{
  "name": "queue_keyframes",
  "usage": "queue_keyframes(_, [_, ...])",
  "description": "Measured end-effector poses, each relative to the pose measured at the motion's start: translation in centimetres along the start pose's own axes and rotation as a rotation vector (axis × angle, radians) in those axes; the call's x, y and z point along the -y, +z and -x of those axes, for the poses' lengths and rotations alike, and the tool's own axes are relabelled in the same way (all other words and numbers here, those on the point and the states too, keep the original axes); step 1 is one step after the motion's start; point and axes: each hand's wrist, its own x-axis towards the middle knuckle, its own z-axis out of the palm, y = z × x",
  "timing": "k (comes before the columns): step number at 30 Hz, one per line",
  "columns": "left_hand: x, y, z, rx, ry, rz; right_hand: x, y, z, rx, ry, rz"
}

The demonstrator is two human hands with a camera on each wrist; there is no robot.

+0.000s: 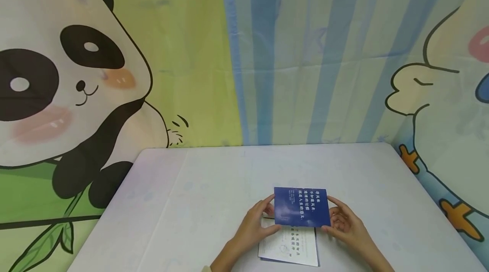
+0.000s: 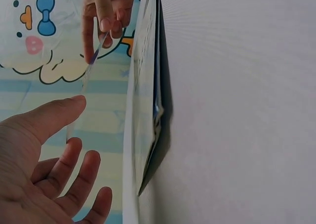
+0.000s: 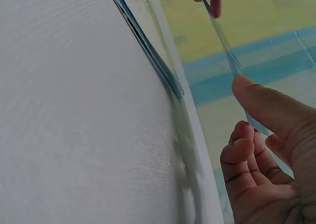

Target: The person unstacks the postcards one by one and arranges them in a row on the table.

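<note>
A thin, flat, rectangular blue card (image 1: 294,207) with white lettering is held above the smooth, pale counter (image 1: 206,191). The left hand's (image 1: 254,223) grip pinches its left edge, the right hand's (image 1: 349,229) its right. Beneath, apart from it, lies a white-faced card stack (image 1: 292,246), edges slightly offset. Counter stretches wide on both sides, back to creased fabric (image 1: 294,64).
</note>
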Motion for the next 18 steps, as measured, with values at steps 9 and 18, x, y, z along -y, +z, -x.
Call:
queue_keyframes(9, [-0.5, 0.9, -1.2, 0.034, 0.021, 0.021, 0.0, -1.0, 0.3, -0.066, 0.046, 0.035])
queue_keyframes(18, [-1.2, 1.9, -2.2, 0.014, 0.033, 0.068, 0.2, -1.9, 0.5, -0.145, 0.191, 0.155])
